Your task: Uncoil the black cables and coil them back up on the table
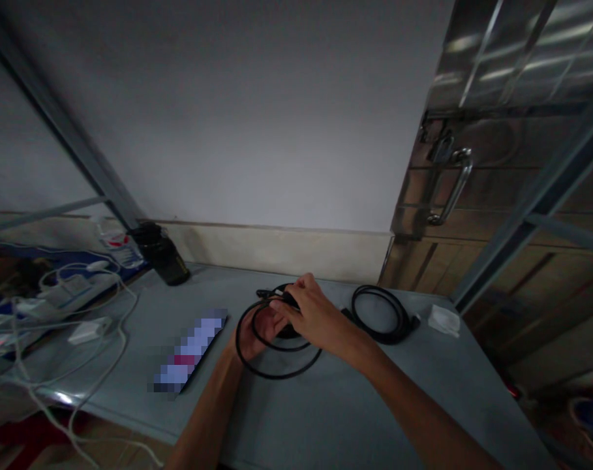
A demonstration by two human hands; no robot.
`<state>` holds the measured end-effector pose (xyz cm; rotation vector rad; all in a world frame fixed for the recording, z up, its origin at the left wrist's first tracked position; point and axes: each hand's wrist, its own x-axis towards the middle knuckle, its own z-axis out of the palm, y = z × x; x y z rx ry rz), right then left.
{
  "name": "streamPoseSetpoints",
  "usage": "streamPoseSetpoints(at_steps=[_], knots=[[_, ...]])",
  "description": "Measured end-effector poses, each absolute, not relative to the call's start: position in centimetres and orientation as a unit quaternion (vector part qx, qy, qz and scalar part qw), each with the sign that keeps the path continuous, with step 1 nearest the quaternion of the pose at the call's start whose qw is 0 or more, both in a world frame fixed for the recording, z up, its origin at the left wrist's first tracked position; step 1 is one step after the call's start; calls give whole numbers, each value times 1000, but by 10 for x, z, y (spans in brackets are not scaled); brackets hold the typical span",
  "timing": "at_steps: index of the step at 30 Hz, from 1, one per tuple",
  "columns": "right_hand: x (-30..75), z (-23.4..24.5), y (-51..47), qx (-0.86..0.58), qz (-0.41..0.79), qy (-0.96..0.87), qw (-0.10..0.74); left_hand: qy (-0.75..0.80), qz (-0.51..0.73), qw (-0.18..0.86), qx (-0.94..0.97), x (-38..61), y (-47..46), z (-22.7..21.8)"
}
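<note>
Loops of a black cable (pixel 278 376) hang around my hands above the grey tabletop. My left hand (pixel 259 329) is closed on the cable, with its loops passing over the palm and wrist. Over the loops reaches my right hand (pixel 316 313), its fingers pinching a dark part of the same cable near a plug end (pixel 264 294). My right hand hides some of the cable. A second black cable (pixel 381 336) lies coiled on the table to the right of my hands. To their left rests a phone (pixel 193 352) with its screen lit and blurred out.
A dark bottle (pixel 162 254) and a clear plastic bottle (pixel 117 241) stand at the back left. White cords tangle around a power strip (pixel 76 294) and a white adapter (pixel 89 330). A small white packet (pixel 443 320) lies far right. Metal posts (pixel 531 215) flank the table; a door handle (pixel 455 189) is beyond.
</note>
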<state>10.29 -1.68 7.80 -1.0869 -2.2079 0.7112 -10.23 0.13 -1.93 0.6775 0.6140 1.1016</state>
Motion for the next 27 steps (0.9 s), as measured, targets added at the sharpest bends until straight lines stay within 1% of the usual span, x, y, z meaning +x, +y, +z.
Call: streamPoseSetpoints(at_steps=[4,6,8,10,12,17,21,24,27], knots=[[112,80,-8,-400,249,-842,263,208,486,781,333,-111,-3,-23],[116,85,-6,-387,260,-839,280,185,487,783,340,-114,-7,-22],[120,91,-4,-381,268,-826,318,168,504,772,349,-115,-10,-20],[124,98,-3,-384,266,-809,357,162,535,748,357,-114,-12,-17],[128,103,-1,-388,263,-801,372,174,562,723,362,-113,-13,-16],[130,103,4,-380,284,-799,369,259,606,657,366,-109,-6,-13],[124,100,1,-378,314,-785,378,347,661,552,372,-97,2,-11],[119,103,-7,-346,351,-781,383,362,689,484,400,-86,3,-12],[118,108,-16,-327,400,-771,372,350,698,474,408,-84,3,-16]])
